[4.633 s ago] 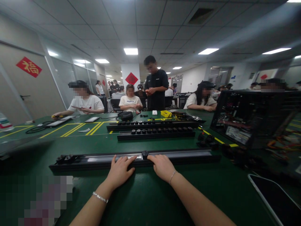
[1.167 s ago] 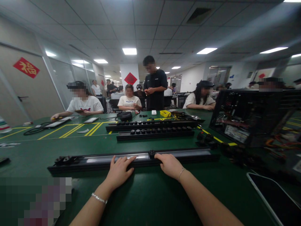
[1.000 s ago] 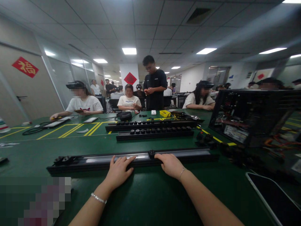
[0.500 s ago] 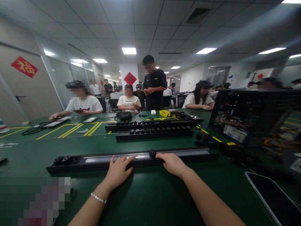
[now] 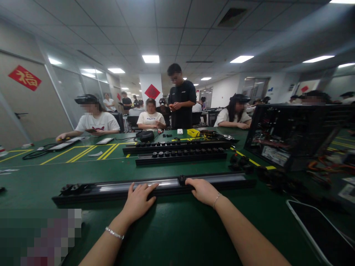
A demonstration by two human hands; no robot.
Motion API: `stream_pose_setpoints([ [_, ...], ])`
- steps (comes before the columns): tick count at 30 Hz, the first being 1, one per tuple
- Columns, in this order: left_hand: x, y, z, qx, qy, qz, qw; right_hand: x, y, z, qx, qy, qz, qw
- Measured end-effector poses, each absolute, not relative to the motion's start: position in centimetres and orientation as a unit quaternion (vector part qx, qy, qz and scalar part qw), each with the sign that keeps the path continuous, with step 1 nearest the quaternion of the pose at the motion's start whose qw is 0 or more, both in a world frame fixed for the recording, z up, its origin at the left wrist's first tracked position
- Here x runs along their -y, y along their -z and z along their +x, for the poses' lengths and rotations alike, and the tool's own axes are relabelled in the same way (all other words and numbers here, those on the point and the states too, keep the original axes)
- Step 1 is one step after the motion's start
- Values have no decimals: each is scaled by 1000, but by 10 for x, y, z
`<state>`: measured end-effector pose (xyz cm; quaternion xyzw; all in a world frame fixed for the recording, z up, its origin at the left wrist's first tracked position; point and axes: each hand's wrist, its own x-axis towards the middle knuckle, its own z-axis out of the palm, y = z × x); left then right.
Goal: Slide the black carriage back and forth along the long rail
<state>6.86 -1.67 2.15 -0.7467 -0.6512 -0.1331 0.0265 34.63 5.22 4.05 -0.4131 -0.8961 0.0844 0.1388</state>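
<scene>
A long black rail [image 5: 222, 180] with a shiny metal channel lies across the green table in front of me. My left hand [image 5: 138, 201] rests flat on the rail's near edge, fingers spread. My right hand [image 5: 202, 191] lies on the rail just to the right, its fingertips touching a small black slider [image 5: 182, 180] that sits in the channel. Two more black sliders [image 5: 69, 189] sit at the rail's left end.
Two more black rails [image 5: 180, 157] with several knobs lie farther back. An open computer case [image 5: 294, 135] stands at the right, loose black parts [image 5: 241, 162] beside it. A tablet [image 5: 318, 231] lies near right. Several people sit and stand around the table's far side.
The black slider has moved to the right along the rail with my right hand. My left hand has stayed in place.
</scene>
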Motion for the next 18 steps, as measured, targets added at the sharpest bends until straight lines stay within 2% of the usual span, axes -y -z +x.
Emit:
stream_pose_setpoints([
  [18,17,-22,68,651,128,-747,38,-53,-41,348,892,-78,-425,132],
])
